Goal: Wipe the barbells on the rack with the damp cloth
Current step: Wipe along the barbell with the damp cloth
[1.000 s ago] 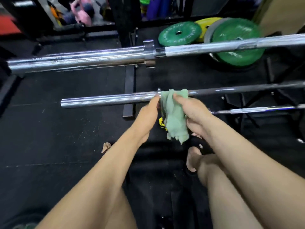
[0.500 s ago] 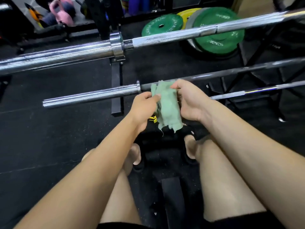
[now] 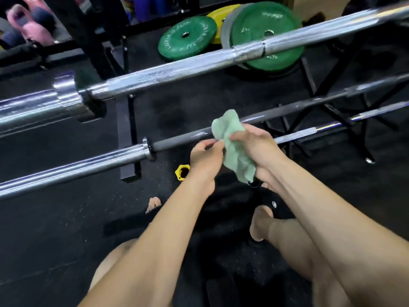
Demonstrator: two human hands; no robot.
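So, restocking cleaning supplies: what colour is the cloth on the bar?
Pale green cloth, clearest in the head view.

I see two green weight plates [image 3: 187, 36] and a yellow plate [image 3: 218, 16] lying beyond the bars on the black rubber floor [image 3: 55, 218], a yellow collar [image 3: 182, 172] below me, and pink kettlebells [image 3: 33, 27] top left.

Shiny metal barbells, a soft cloth and a matt floor.
The top barbell [image 3: 177, 69] is bright chrome with a rough knurled grip; the middle barbell [image 3: 183, 139] has a dull grey shaft and glossy sleeve. The pale green cloth [image 3: 234, 147] looks soft and crumpled; the black floor [image 3: 55, 229] is matt, speckled rubber.
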